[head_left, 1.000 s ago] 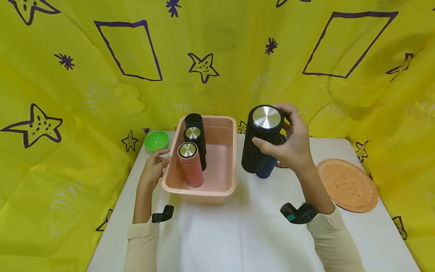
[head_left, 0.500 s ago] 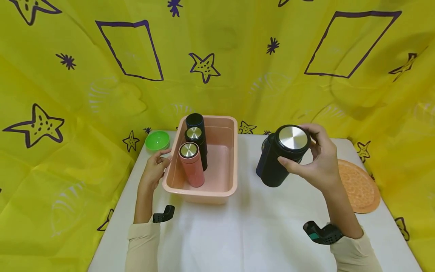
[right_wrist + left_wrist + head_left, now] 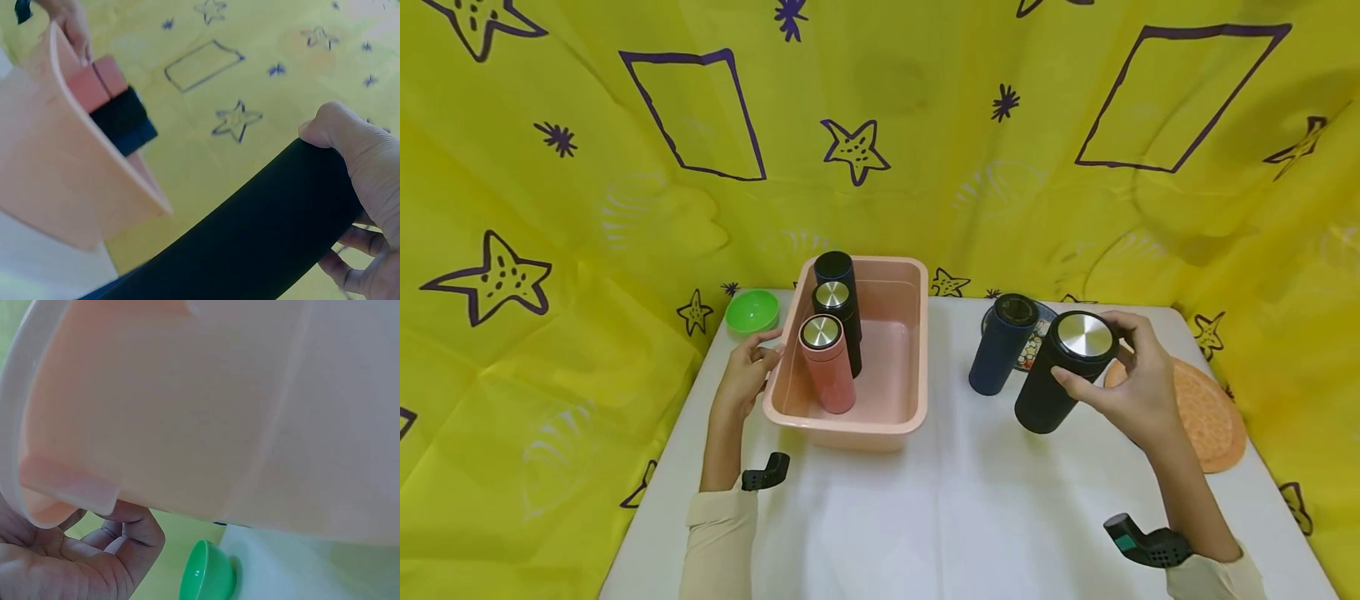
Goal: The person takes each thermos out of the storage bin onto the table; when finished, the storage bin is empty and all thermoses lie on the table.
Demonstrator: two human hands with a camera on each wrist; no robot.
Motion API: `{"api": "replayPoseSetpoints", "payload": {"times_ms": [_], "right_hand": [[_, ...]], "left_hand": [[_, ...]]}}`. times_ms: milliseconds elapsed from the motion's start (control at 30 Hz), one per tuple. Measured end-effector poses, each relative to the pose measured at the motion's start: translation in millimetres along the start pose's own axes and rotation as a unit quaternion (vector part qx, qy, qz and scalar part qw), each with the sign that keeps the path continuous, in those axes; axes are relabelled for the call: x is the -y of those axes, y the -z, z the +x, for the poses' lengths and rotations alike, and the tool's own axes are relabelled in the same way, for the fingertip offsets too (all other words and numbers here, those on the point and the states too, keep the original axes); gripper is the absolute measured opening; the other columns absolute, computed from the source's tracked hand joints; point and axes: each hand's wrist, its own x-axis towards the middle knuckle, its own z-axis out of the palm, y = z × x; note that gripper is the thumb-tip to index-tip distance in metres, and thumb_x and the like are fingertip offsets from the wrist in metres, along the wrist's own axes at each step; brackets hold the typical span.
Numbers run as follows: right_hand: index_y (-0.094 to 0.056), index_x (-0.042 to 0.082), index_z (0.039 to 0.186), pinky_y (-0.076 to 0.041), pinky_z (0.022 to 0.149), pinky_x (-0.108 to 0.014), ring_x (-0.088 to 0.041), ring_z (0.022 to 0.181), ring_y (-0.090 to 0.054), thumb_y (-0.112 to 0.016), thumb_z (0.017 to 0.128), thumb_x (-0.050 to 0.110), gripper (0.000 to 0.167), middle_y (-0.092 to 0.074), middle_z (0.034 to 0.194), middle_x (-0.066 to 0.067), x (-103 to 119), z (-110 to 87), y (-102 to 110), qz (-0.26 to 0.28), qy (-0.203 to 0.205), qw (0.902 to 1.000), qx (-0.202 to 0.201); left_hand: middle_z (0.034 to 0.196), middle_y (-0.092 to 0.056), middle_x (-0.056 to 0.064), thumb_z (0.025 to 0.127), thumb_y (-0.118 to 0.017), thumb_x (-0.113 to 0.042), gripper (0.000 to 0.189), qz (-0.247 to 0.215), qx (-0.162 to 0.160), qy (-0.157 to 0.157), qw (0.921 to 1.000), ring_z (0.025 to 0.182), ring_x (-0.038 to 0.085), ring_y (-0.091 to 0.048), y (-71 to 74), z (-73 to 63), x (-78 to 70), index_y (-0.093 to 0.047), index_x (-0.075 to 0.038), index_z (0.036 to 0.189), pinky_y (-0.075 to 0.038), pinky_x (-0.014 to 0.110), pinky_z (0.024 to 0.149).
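In the head view my right hand [image 3: 1138, 387] grips a large black thermos flask [image 3: 1048, 392] near its top, thumb in front and fingers behind. The flask has a silver disc on its lid and leans a little, right of the navy flask [image 3: 1000, 350] on the table. My left hand [image 3: 747, 375] holds the left rim of a pink plastic tub [image 3: 850, 427]; the left wrist view shows its curled fingers [image 3: 142, 534] at the rim's lip. Inside, along the left wall, stand a pink flask [image 3: 831, 379], a black flask [image 3: 852, 329] with a silver lid top and a dark flask [image 3: 835, 265].
A green bowl [image 3: 752, 312] sits behind my left hand. Behind the navy flask lies a patterned plate [image 3: 1032, 346], partly hidden. A round, pizza-like disc [image 3: 1213, 421] lies at the right, behind my right forearm. Yellow printed curtain [image 3: 895, 192] encloses the white table [image 3: 880, 517].
My right hand has carried the large black flask to the right and nearer to me, uncovering the navy flask and the patterned plate. My left hand stays on the tub's rim.
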Motion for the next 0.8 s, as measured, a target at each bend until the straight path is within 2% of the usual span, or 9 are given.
{"api": "replayPoseSetpoints", "payload": {"times_ms": [133,300,500,600,800], "right_hand": [[-0.047,-0.008,0.125,-0.039,0.087,-0.002,-0.001,0.101,-0.047,-0.083,0.059,-0.011,0.075,-0.049,0.113,0.021,-13,-3.7,1,-0.030,-0.043,0.9986,-0.005],[-0.047,-0.004,0.127,-0.038,0.084,-0.006,0.001,0.100,-0.044,-0.085,0.066,0.000,0.073,-0.046,0.109,0.024,-27,-2.6,-2,-0.067,-0.087,0.9939,-0.006],[-0.047,-0.004,0.128,-0.038,0.079,-0.007,0.004,0.097,-0.045,-0.085,0.068,0.005,0.071,-0.046,0.106,0.024,-47,-0.9,-6,-0.074,-0.103,0.9919,-0.010],[-0.047,-0.003,0.129,-0.038,0.078,-0.006,0.007,0.098,-0.045,-0.085,0.070,0.008,0.071,-0.050,0.109,0.015,-56,0.2,-9,-0.079,-0.114,0.9902,-0.008],[-0.046,-0.003,0.133,-0.038,0.079,-0.002,0.012,0.098,-0.042,-0.083,0.074,0.011,0.072,-0.057,0.118,-0.015,-72,0.6,-14,-0.086,-0.131,0.9877,0.012]], "left_hand": [[0.096,-0.057,0.003,0.102,-0.049,-0.013,0.044,0.003,-0.001,0.000,1.0000,0.088,0.010,-0.060,0.0,0.2,-0.4,-0.043,-0.008,0.145,-0.057,0.025,0.076],[0.097,-0.057,0.003,0.102,-0.049,-0.013,0.044,0.005,-0.004,0.005,1.0000,0.090,0.010,-0.059,0.2,0.7,-1.2,-0.044,-0.009,0.145,-0.056,0.024,0.076],[0.098,-0.058,0.003,0.102,-0.050,-0.013,0.045,0.002,-0.003,0.004,1.0000,0.090,0.011,-0.059,-1.7,0.6,-1.9,-0.043,-0.009,0.146,-0.056,0.024,0.075],[0.097,-0.057,0.004,0.102,-0.050,-0.012,0.044,0.001,-0.003,0.003,1.0000,0.089,0.011,-0.060,-1.7,0.9,-0.9,-0.044,-0.009,0.145,-0.057,0.024,0.075],[0.095,-0.058,0.002,0.102,-0.050,-0.013,0.044,-0.004,-0.002,0.003,1.0000,0.086,0.009,-0.060,-1.2,1.2,1.2,-0.043,-0.008,0.145,-0.057,0.024,0.073]]}}
